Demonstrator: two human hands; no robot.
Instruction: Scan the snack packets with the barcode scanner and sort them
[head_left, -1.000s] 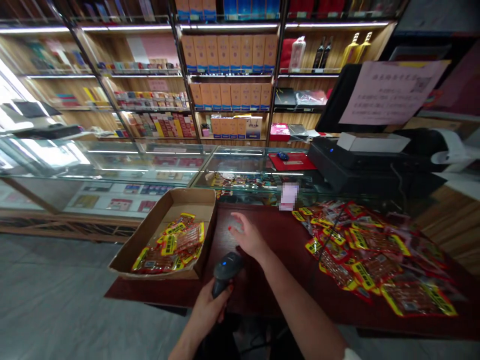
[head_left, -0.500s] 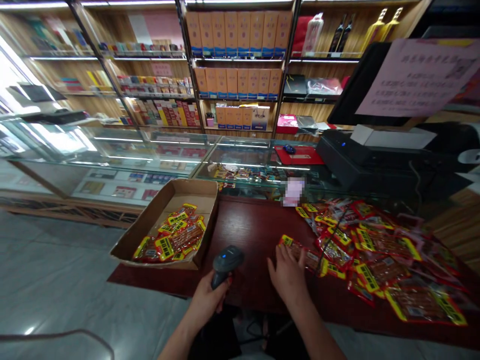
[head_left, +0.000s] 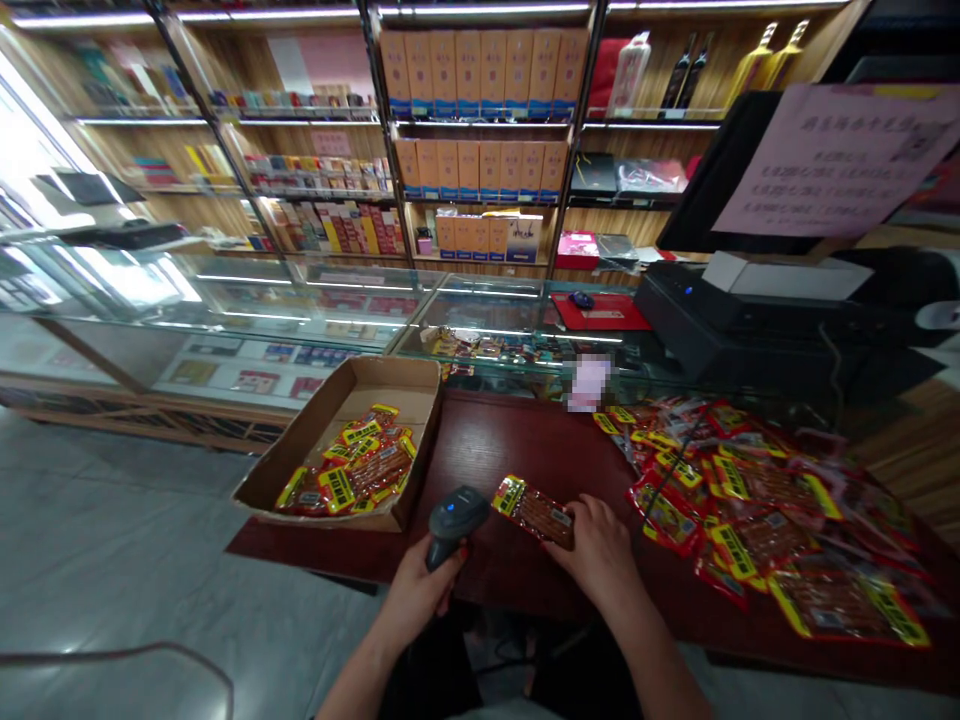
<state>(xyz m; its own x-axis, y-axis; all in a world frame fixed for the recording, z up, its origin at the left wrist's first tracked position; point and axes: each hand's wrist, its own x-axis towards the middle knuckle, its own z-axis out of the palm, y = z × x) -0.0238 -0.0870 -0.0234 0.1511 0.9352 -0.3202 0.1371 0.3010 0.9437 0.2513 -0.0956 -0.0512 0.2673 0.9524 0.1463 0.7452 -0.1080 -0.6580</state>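
My left hand (head_left: 421, 588) is wrapped round the handle of a dark barcode scanner (head_left: 459, 515), which shows a small blue light on top. Just to the right of the scanner's head lies a red and yellow snack packet (head_left: 531, 508) with brown strips under clear film. My right hand (head_left: 600, 545) grips this packet by its right end, thumb at the near edge and fingers over the far one. Farther right, a spread heap of similar snack packets (head_left: 772, 540) covers the table. Several more packets (head_left: 367, 470) lie inside an open cardboard box (head_left: 390, 375) on the left.
The dark red wooden table (head_left: 480, 430) meets a glass display counter (head_left: 315, 300) at its far side. A monitor (head_left: 712, 180) with a pink notice stands at the right. A mouse (head_left: 581, 299) rests on a red mat (head_left: 611, 313). Shelves (head_left: 480, 125) of boxes line the wall.
My right hand has taken hold of a packet from the left edge of the heap and drawn it left, close to the scanner. The scanner stays in my left hand, nearly still.
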